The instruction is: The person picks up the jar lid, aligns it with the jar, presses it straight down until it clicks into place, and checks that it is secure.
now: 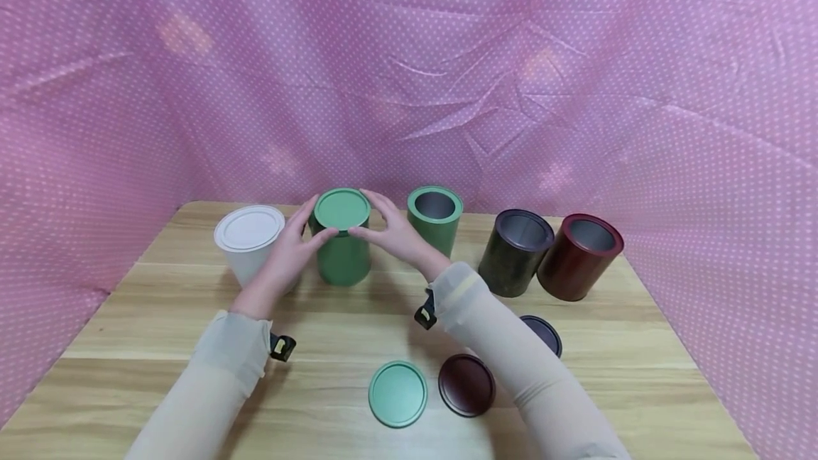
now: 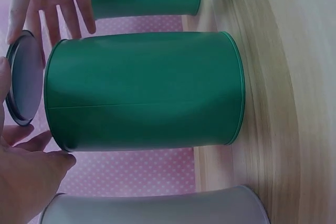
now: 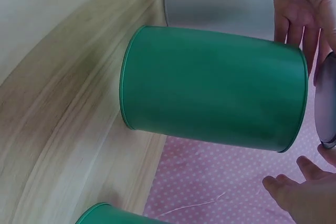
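A round green lid [image 1: 343, 209] is held between both hands just above a green can [image 2: 144, 92]. In both wrist views a gap shows between the lid's greyish underside [image 2: 26, 78] and the can's rim. My left hand [image 1: 290, 247] grips the lid's left side, thumb at the near edge and fingers further back. On the opposite side my right hand [image 1: 401, 234] holds it the same way, the two thumbs close together in front. The can [image 3: 212, 88] stands upright on the table below. Part of its rim is hidden by the lid in the head view.
A white lidded can [image 1: 249, 229] stands left of my left hand. Further right are an open green can [image 1: 434, 229], a black can [image 1: 508, 265] and a dark red can [image 1: 571, 272]. Green [image 1: 397, 394], dark red [image 1: 466, 385] and black [image 1: 544, 333] lids lie on the table [image 1: 319, 403].
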A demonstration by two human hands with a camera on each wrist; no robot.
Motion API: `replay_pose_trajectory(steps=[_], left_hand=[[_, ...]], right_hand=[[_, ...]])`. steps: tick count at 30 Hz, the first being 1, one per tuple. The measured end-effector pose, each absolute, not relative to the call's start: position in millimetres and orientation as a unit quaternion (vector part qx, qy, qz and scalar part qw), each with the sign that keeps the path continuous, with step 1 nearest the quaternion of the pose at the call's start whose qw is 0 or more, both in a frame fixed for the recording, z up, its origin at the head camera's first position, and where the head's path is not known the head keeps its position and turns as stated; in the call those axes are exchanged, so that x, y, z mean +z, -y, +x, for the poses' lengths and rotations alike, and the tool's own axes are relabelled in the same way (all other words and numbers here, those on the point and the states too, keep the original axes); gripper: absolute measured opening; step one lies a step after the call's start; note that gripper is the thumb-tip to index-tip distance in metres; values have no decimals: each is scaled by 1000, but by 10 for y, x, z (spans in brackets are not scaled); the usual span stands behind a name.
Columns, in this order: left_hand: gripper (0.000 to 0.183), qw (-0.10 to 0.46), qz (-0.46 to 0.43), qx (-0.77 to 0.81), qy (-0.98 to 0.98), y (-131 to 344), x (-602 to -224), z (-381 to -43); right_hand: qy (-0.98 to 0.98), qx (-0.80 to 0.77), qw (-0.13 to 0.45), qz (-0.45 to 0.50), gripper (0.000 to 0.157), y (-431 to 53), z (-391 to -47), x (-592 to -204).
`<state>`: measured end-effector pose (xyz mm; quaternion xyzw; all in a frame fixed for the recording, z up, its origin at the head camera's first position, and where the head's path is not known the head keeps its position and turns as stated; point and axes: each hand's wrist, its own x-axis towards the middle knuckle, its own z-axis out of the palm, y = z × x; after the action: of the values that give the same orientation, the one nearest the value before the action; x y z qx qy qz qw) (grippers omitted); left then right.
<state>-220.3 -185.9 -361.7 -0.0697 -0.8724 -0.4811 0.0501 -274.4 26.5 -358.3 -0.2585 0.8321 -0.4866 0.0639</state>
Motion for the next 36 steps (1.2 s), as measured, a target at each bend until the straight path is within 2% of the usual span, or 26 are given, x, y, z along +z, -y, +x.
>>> replay_pose_trajectory(steps=[12, 24, 36], left_hand=[[83, 51, -74, -495, 864, 1854, -3651, -2300], [79, 36, -105, -485, 868, 1951, -3688, -2409], [85, 16, -84, -446, 891, 1978, -3696, -2406]], right_hand=[[-829, -492, 96, -246, 79, -246, -2810, -3614], [-836, -476, 101, -253, 78, -190, -2904, -3636], [-844, -457, 109, -260, 79, -177, -2967, -3673]])
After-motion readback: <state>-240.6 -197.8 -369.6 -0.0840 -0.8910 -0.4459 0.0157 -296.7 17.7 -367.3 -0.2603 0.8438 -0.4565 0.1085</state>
